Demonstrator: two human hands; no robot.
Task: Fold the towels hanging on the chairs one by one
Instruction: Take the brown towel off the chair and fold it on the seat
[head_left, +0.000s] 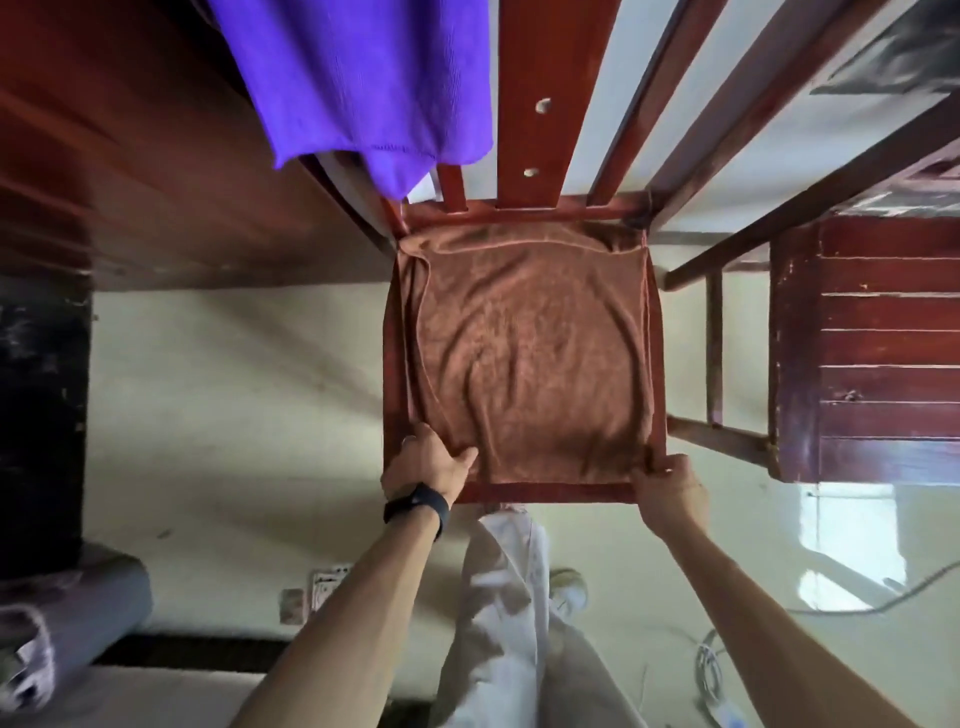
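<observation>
Towel (524, 353) on chair seat (657, 364)

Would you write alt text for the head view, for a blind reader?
The left hand and right hand hold the near corners of a brown towel spread over a wooden chair seat; a purple towel hangs beyond.

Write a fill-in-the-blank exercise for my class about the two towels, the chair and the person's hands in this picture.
1. The spread towel covering the chair seat is ____ in colour.
2. The hanging towel draped beside the chair back is ____ in colour.
3. The black wristband is worn on the ____ wrist.
4. The right hand grips the spread towel's near-____ corner.

Missing words: brown; purple; left; right.
</observation>
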